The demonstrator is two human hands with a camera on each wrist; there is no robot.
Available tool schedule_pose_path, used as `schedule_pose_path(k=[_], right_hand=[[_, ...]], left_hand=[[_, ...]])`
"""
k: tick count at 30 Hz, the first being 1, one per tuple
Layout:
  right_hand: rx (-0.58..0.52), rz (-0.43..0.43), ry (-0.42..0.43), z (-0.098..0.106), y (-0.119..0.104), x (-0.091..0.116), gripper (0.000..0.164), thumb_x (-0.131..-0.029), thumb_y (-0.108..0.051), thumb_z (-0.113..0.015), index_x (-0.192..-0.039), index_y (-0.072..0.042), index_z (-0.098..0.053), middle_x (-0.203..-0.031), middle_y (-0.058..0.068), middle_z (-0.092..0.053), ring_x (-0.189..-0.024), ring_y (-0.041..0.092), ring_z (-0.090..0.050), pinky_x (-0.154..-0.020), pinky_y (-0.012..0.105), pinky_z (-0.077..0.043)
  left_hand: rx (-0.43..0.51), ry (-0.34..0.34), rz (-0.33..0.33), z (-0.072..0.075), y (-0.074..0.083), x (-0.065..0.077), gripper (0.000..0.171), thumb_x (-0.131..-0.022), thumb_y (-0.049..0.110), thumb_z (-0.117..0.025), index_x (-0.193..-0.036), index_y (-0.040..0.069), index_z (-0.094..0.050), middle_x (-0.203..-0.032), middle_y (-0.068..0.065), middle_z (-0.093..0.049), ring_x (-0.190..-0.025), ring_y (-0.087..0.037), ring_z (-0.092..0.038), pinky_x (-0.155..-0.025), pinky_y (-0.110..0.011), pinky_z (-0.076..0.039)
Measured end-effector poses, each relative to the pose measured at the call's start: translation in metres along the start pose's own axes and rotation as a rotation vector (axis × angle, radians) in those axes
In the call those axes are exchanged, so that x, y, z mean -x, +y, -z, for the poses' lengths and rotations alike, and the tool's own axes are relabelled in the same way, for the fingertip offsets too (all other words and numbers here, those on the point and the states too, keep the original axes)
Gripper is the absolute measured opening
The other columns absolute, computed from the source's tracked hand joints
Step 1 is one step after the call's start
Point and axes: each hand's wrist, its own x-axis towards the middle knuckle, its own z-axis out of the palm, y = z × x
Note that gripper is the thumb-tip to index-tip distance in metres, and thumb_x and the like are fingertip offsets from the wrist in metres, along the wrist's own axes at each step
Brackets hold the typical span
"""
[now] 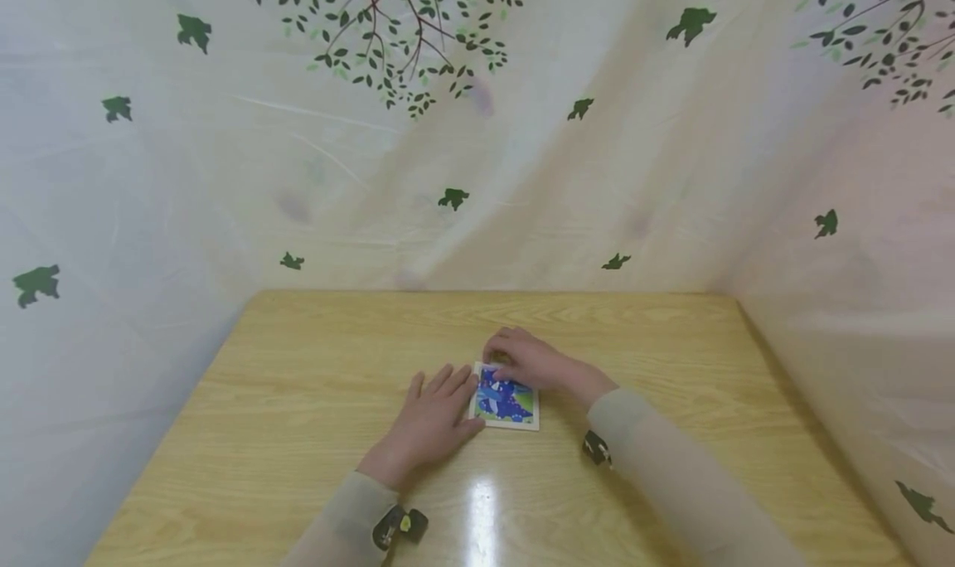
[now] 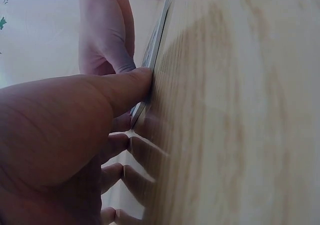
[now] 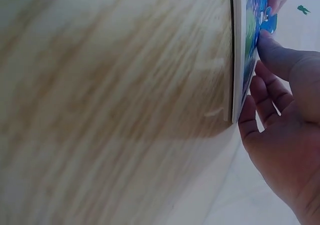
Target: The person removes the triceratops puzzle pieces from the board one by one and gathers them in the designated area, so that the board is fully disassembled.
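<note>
A small square picture puzzle (image 1: 509,409) with a pale border and a blue cartoon creature lies on the table between the hands. My left hand (image 1: 433,422) is spread along its left side, fingers straight, with the thumb (image 2: 137,82) against the near edge. From the right, my right hand (image 1: 530,358) reaches over the upper part. Its thumb (image 3: 275,52) is on the picture and its curled fingers (image 3: 248,117) are at the board's far edge. By that thumb tip a blue puzzle piece (image 3: 269,23) stands up from the surface in the right wrist view.
The wooden table (image 1: 313,343) carries a bright reflection near its front. White cloth (image 1: 336,186) printed with leaves and branches hangs behind and at both sides. Small dark wrist devices (image 1: 399,525) sit on the sleeves.
</note>
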Motion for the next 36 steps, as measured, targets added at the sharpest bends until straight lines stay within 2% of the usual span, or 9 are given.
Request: schedule_pose_path(k=[3,9,16,20,25,30,36], right_hand=[[-0.041,-0.007,0.015,-0.001,0.001,0.001,0.019,-0.102,-0.020,-0.080,-0.120,-0.016,-0.073,-0.128,0.004,-0.070,-0.127,0.028,-0.062,-0.117,0.053,-0.049],[-0.124,-0.130,-0.016,0.008,-0.019,0.004,0.014,-0.104,-0.015,-0.077,-0.117,-0.017,-0.072,-0.125,-0.001,-0.069,-0.128,0.026,-0.060,-0.121,0.051,-0.045],[-0.170,-0.118,-0.011,0.010,-0.021,0.005,0.008,-0.108,-0.021,-0.075,-0.111,-0.016,-0.070,-0.117,-0.003,-0.070,-0.117,0.020,-0.060,-0.115,0.050,-0.047],[-0.239,-0.107,-0.008,0.007,-0.017,0.005,0.007,-0.108,-0.021,-0.074,-0.108,-0.017,-0.069,-0.113,-0.005,-0.069,-0.113,0.017,-0.062,-0.112,0.046,-0.050],[-0.342,-0.172,-0.007,0.005,-0.016,0.009,0.008,-0.110,-0.025,-0.071,-0.107,-0.020,-0.067,-0.109,-0.005,-0.069,-0.106,0.015,-0.064,-0.105,0.041,-0.054],[-0.385,-0.247,0.077,0.007,-0.021,0.015,0.007,-0.111,-0.026,-0.070,-0.111,-0.019,-0.068,-0.108,-0.003,-0.069,-0.103,0.017,-0.065,-0.098,0.040,-0.057],[-0.433,-0.294,0.203,0.005,-0.021,0.021,0.006,-0.109,-0.018,-0.073,-0.113,-0.016,-0.070,-0.108,0.000,-0.071,-0.104,0.018,-0.068,-0.100,0.041,-0.059]], left_hand=[[0.001,0.000,0.001,0.000,0.000,0.000,0.074,-0.111,0.053,-0.061,-0.169,0.010,-0.045,-0.177,-0.013,-0.036,-0.165,-0.043,-0.027,-0.130,-0.075,-0.011],[0.000,0.003,-0.004,0.002,0.001,0.001,0.073,-0.111,0.052,-0.061,-0.169,0.009,-0.046,-0.177,-0.014,-0.037,-0.164,-0.044,-0.028,-0.129,-0.075,-0.012],[-0.004,-0.005,-0.002,0.002,0.001,0.001,0.074,-0.112,0.053,-0.060,-0.170,0.010,-0.044,-0.178,-0.013,-0.035,-0.165,-0.043,-0.027,-0.130,-0.074,-0.011],[0.008,-0.003,0.001,0.001,0.001,0.002,0.074,-0.112,0.052,-0.061,-0.170,0.010,-0.045,-0.178,-0.012,-0.035,-0.165,-0.042,-0.026,-0.130,-0.074,-0.010],[0.018,-0.006,0.002,0.000,0.000,0.002,0.074,-0.112,0.052,-0.061,-0.170,0.010,-0.044,-0.178,-0.012,-0.034,-0.165,-0.042,-0.026,-0.130,-0.073,-0.009],[0.015,-0.002,0.001,-0.002,-0.001,0.002,0.074,-0.112,0.052,-0.060,-0.171,0.010,-0.043,-0.179,-0.012,-0.033,-0.166,-0.041,-0.025,-0.131,-0.073,-0.009],[0.009,-0.004,0.010,-0.002,-0.002,0.002,0.075,-0.112,0.054,-0.059,-0.171,0.011,-0.042,-0.179,-0.011,-0.033,-0.166,-0.041,-0.025,-0.131,-0.073,-0.009]])
